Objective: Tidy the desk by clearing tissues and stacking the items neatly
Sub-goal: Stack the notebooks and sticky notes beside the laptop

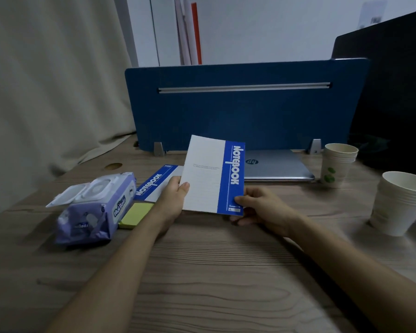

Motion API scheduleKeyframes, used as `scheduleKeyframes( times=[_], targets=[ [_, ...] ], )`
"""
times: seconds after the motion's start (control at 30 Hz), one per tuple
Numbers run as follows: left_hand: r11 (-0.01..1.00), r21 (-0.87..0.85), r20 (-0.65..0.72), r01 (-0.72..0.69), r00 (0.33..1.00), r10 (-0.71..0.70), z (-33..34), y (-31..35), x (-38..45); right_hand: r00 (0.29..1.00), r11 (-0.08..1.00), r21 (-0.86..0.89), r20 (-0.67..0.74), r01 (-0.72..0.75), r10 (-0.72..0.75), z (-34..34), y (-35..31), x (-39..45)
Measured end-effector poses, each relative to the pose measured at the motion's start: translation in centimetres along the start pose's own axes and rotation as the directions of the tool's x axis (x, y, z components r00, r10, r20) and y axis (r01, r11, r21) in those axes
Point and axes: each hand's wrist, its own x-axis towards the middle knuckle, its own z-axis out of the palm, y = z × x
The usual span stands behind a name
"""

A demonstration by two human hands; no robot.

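Note:
A blue and white notebook (211,174) is held tilted up above the wooden desk (202,272), near its middle. My left hand (172,200) grips its left edge, thumb on the cover. My right hand (259,207) pinches its lower right corner. A second matching notebook (156,185) lies flat on the desk behind my left hand. A yellow sticky-note pad (136,215) lies in front of that one. A purple pack of wet wipes (94,210) with its white lid flipped open sits at the left.
A shut silver laptop (274,168) lies against the blue desk divider (245,104). A stack of paper cups (336,164) with green marks stands at the right, and a stack of white cups (401,203) nearer the right edge. A curtain hangs at the left.

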Motion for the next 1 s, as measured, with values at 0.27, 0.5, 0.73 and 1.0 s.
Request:
scheduleKeyframes(
  times=[0.27, 0.5, 0.73, 1.0],
  targets=[
    [0.921, -0.387, 0.066, 0.039, 0.998, -0.015, -0.8, 0.8, 0.2, 0.985, 0.97, -0.238, -0.145, 0.055, -0.092, -2.6, -0.4, -0.2],
    [0.951, -0.309, -0.05, 0.018, 0.998, -0.035, -2.1, 0.4, 0.8, 0.912, 0.953, -0.299, -0.375, 0.048, -0.164, -4.2, -0.4, 0.2],
    [0.977, -0.185, 0.228, 0.102, 0.972, -0.059, -2.3, 0.6, -0.2, 0.826, 0.973, -0.036, -0.521, 0.227, -0.212, -5.5, -0.8, 0.2],
    [0.92, -0.386, 0.035, 0.068, 0.998, -0.059, -1.7, 0.8, -0.2, 0.98, 0.984, 0.153, -0.19, 0.088, -0.058, -3.9, -0.3, 0.3]
  ],
)
